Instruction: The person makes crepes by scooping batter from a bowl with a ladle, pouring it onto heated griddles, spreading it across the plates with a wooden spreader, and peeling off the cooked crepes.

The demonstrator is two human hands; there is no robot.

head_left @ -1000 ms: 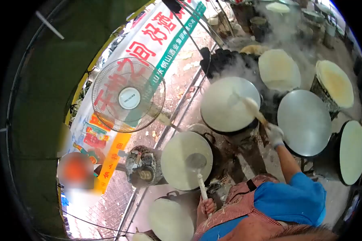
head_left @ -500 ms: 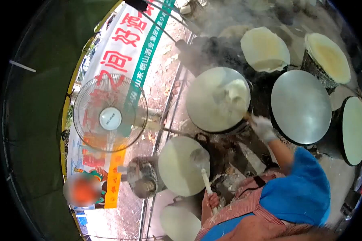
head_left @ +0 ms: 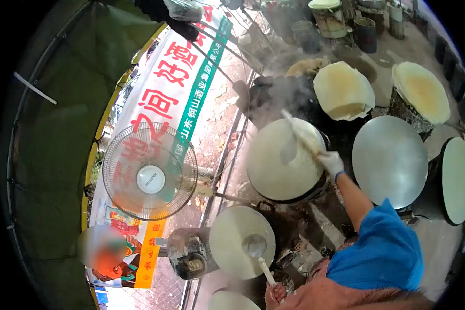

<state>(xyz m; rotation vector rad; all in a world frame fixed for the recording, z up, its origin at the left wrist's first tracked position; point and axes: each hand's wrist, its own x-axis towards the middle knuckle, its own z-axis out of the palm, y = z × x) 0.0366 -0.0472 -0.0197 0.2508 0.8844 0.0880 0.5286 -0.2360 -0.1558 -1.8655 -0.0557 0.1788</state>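
My left hand (head_left: 277, 293) is closed around the pale handle of a metal ladle (head_left: 254, 246). The ladle's bowl rests in a round vessel of pale batter (head_left: 231, 230). My right hand (head_left: 330, 163), in a white glove, grips a wooden scraper (head_left: 306, 135). The scraper's blade lies over the upper part of a round griddle (head_left: 274, 170), which is covered with pale batter. To the right of that hand stands a bare, shiny domed griddle (head_left: 390, 157).
Round flatbreads lie in a stack (head_left: 343, 90) beyond the griddles and on a basket (head_left: 423, 92) at the upper right. A pale-topped drum (head_left: 457, 181) stands at the far right. A wire fan (head_left: 151, 179) is at the left before a banner (head_left: 165, 98). Steam rises beyond the griddle.
The scraper has swung from the griddle's near edge up across its far side, and the lump of batter there is gone. The ladle stays in the vessel. The camera view has shifted.
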